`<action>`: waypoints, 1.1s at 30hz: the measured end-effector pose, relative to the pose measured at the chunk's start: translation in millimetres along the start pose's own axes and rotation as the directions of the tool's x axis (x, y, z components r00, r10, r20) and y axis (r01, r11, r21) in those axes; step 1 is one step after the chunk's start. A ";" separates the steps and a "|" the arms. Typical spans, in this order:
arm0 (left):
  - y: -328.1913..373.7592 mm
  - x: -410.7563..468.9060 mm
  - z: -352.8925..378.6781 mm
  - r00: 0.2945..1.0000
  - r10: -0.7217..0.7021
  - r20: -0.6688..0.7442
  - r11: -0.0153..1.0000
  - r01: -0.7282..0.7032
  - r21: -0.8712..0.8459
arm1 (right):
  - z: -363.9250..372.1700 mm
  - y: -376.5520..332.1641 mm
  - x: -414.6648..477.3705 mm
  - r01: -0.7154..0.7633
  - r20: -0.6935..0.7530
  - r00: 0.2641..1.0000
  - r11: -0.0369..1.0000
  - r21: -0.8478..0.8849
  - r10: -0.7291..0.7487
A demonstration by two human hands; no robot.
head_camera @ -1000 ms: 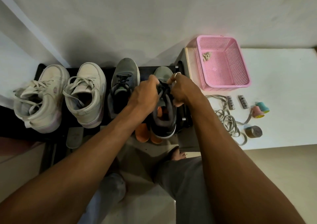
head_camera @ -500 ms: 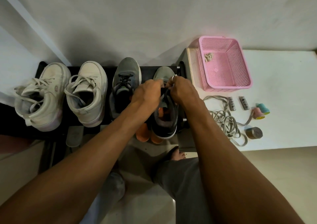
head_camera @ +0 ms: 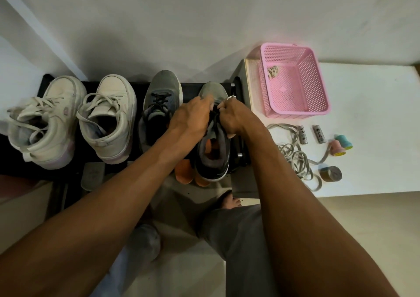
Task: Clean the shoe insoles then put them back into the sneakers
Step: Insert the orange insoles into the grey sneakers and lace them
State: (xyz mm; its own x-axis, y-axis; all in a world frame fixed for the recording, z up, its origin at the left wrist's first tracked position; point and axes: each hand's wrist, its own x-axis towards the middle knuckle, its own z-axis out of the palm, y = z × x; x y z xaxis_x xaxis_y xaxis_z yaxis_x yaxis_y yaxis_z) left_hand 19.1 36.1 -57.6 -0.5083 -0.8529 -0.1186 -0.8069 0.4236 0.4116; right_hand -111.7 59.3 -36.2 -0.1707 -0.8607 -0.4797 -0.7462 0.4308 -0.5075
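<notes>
A grey sneaker with a black heel stands at the right end of a black shoe rack, an orange insole showing inside its opening. My left hand and my right hand meet over its tongue, each pinching the black laces. Its mate, a second grey sneaker, stands just to the left with its laces in place. Two orange insoles stick out from under the heel of the held sneaker. A grey insole lies at the rack's front edge.
Two white high-top sneakers fill the rack's left half. On the white surface to the right sit a pink basket, a loose pile of grey laces, two small grey cylinders, tape rolls and small coloured spools.
Both hands have slid up the sneaker from its opening toward the toe end of the lacing, still on the laces. The sneaker stays where it was on the rack.
</notes>
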 end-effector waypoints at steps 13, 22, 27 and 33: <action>-4.2 1.9 6.5 0.999 -0.009 -0.038 0.996 0.013 0.086 | 7.1 -0.4 -0.3 -0.006 -0.106 0.994 0.999 -0.042 0.002; -4.2 5.2 6.7 0.998 -0.038 -0.047 0.993 0.043 0.110 | 9.7 -2.2 6.7 -0.022 -0.103 0.995 0.995 -0.095 0.013; -2.4 3.5 6.3 0.993 -0.067 -0.101 0.996 0.072 0.054 | 9.6 -2.1 9.6 -0.055 -0.099 0.994 0.996 -0.064 0.049; 4.4 2.4 3.5 0.977 -0.180 -0.116 0.983 0.175 -0.052 | 9.4 -2.2 9.2 -0.105 -0.141 0.984 0.993 0.053 0.111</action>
State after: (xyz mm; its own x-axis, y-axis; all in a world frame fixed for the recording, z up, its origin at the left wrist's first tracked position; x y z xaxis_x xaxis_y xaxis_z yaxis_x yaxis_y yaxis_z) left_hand 13.3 36.9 -59.2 -0.3169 -0.9446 -0.0852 -0.8663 0.2517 0.4314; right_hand -105.5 53.0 -46.2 -0.3414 -0.8370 -0.4276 -0.6894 0.5322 -0.4914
